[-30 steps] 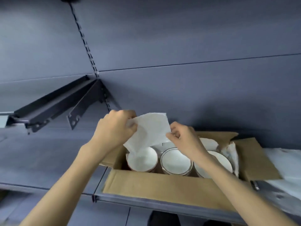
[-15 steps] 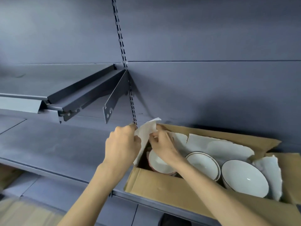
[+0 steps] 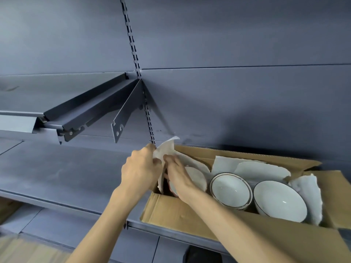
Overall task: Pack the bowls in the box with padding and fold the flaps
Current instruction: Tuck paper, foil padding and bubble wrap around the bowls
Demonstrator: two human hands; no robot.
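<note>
An open cardboard box [image 3: 182,215] sits on a grey shelf with its flaps spread out. Three white bowls stand in a row inside: a left bowl [image 3: 197,177] partly under my right hand, a middle bowl [image 3: 230,189] with a dark rim, and a right bowl [image 3: 279,201]. White padding sheets [image 3: 252,168] line the back wall and right end [image 3: 309,194]. My left hand [image 3: 141,169] pinches a white padding sheet [image 3: 167,150] at the box's left end. My right hand [image 3: 176,173] grips the same sheet from inside the box, beside the left bowl.
The grey shelf [image 3: 66,171] stretches left of the box. An upper shelf with metal brackets [image 3: 121,118] juts out above and to the left. A slotted upright [image 3: 136,65] runs up the back wall. Wooden floor [image 3: 22,251] shows at bottom left.
The sheet, held spread above the bowls a second ago, has come down to the box's left end, and both hands have closed in together on it. The view has shifted left.
</note>
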